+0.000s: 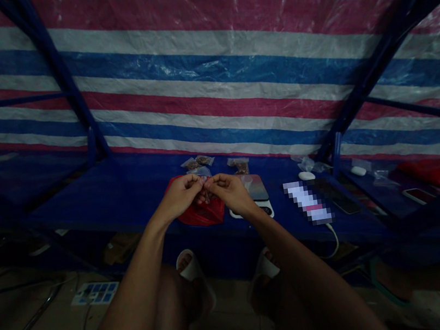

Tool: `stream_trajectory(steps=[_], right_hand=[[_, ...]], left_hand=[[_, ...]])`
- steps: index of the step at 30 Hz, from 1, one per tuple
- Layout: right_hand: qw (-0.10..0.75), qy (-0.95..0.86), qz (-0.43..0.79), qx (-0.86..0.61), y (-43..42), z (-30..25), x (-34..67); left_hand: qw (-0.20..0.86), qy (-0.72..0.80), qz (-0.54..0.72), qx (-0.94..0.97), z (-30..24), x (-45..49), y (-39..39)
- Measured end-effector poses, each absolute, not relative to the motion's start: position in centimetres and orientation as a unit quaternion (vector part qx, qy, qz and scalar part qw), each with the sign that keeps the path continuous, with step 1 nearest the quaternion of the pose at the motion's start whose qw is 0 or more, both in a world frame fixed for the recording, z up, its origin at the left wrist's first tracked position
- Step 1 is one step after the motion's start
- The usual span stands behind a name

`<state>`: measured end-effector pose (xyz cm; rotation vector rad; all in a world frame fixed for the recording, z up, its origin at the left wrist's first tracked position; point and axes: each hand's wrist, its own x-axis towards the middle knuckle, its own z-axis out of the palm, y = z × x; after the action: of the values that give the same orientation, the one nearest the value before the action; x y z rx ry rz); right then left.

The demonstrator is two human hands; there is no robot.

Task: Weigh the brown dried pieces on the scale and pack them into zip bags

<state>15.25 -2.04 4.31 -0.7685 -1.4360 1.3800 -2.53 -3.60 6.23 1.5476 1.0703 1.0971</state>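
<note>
1. Currently, blue surface (138,199) across the middle of the frame.
2. At centre, left hand (183,195) and right hand (230,190), both pinching one small plastic piece (206,193) between fingertips.
3. Below the hands, red bag (203,217), glossy and crumpled.
4. Right of centre, white scale (261,193), partly behind the right hand.
5. Above the hands, clear packets (192,164) with brownish contents: apparently done.
6. Seemingly left: the held piece, thin, translucent, partly hidden by fingers; contents and closure impossible to tell.
</note>
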Motion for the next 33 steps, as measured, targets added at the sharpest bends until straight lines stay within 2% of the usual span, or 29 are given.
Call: stream_trajectory(steps=[13, 33], right_hand=[[0.465, -0.648, 0.49, -0.351, -2.35, 4.63, 15.99], [0.464, -0.653, 0.512, -0.31, -2.6, 4.89, 15.92]], left_hand=[[0.424, 0.407, 0.438, 0.68, 6.56, -2.22, -4.1], [0.422, 0.41, 0.476, 0.653, 5.91, -1.85, -4.03]])
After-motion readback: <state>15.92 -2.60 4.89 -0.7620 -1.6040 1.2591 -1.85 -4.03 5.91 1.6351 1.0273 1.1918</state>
